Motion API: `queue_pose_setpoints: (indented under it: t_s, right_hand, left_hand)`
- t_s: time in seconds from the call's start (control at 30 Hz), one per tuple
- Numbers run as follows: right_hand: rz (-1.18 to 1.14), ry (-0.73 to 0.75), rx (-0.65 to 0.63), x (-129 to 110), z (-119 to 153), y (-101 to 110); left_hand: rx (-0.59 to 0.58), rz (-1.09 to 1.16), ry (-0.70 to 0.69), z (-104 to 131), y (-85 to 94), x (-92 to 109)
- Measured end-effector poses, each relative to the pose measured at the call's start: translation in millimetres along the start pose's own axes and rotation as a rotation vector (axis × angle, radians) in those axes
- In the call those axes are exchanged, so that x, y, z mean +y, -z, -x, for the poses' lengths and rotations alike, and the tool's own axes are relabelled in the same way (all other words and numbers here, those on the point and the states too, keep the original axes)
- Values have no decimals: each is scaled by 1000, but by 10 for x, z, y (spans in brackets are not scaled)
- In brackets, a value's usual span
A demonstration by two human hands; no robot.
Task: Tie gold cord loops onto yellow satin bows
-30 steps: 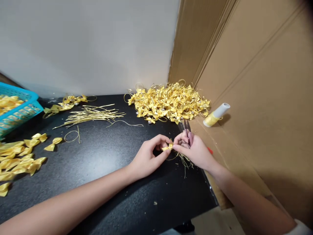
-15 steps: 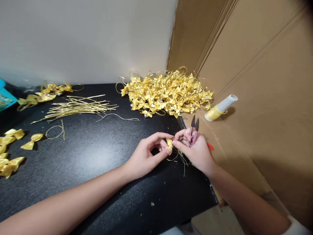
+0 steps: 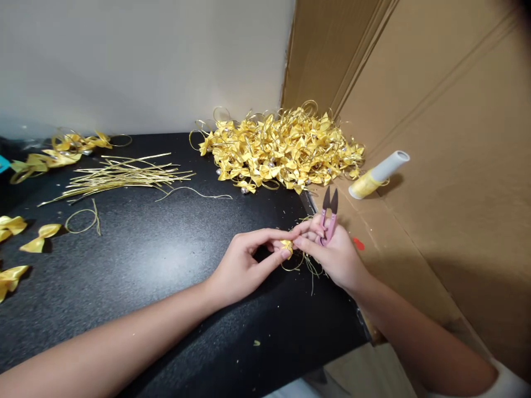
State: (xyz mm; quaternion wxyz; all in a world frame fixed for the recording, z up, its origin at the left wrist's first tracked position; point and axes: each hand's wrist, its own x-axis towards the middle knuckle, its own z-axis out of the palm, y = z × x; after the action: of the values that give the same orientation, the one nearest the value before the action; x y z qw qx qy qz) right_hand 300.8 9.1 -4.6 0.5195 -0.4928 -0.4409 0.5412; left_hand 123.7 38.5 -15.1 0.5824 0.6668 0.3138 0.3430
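My left hand (image 3: 254, 257) pinches a small yellow ribbon bow (image 3: 287, 247) between thumb and fingers. Close against it, my right hand (image 3: 327, 249) has its thumb and index fingertips at the bow's right side. Tucked in that same hand is a pair of pink-handled thread snips (image 3: 329, 215), dark blades pointing up and apart. Thin gold cord ends (image 3: 312, 266) hang or lie below the fingertips; which of them belong to the bow I cannot tell. A large pile of finished-looking yellow bows with gold loops (image 3: 274, 149) lies behind the hands.
A bundle of gold cords (image 3: 128, 178) lies on the black table (image 3: 166, 309), with a knotted cord loop (image 3: 83, 220) nearby. Loose bows (image 3: 40, 239) are at the left. A white tube wound with yellow ribbon (image 3: 379, 176) stands on cardboard (image 3: 456, 166) at the right.
The view has shifted slightly, so table items at the left sit further left. The bow has turned in my left fingers and shows less. Both hands remain close together.
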Motion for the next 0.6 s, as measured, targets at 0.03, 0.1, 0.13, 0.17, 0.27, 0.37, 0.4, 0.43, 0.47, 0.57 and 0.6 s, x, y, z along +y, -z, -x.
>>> queue_pose_setpoints:
  t_s: [0.03, 0.1, 0.13, 0.17, 0.27, 0.37, 0.4, 0.43, 0.47, 0.57, 0.6]
  right_hand:
    - [-1, -4, 2, -1, 4, -1]
    - [39, -1, 37, -7, 15, -7]
    - [69, 6, 65, -10, 21, -11]
    - [94, 16, 93, -13, 26, -15]
    - [101, 25, 124, -11, 29, -18]
    - [58, -19, 82, 4, 17, 4]
    - [47, -38, 67, 9, 12, 15]
    - [35, -54, 55, 14, 7, 25]
    - [24, -65, 44, 18, 4, 33]
    - [14, -63, 27, 21, 0, 35]
    - [23, -54, 24, 21, 1, 29]
  left_hand:
    - [4, 6, 3, -2, 0, -3]
    - [9, 13, 10, -4, 1, -10]
    - [12, 16, 12, -5, 2, -13]
    - [14, 18, 13, -5, 2, -16]
    - [7, 21, 11, -6, 5, -15]
    - [-36, 10, -2, -6, 11, 4]
    - [-50, -7, -6, -7, 13, 12]
    - [-59, -29, -11, -7, 15, 20]
    - [-62, -50, -14, -8, 16, 26]
    - [-63, -75, -9, -9, 14, 37]
    - [-64, -67, -3, -10, 11, 38]
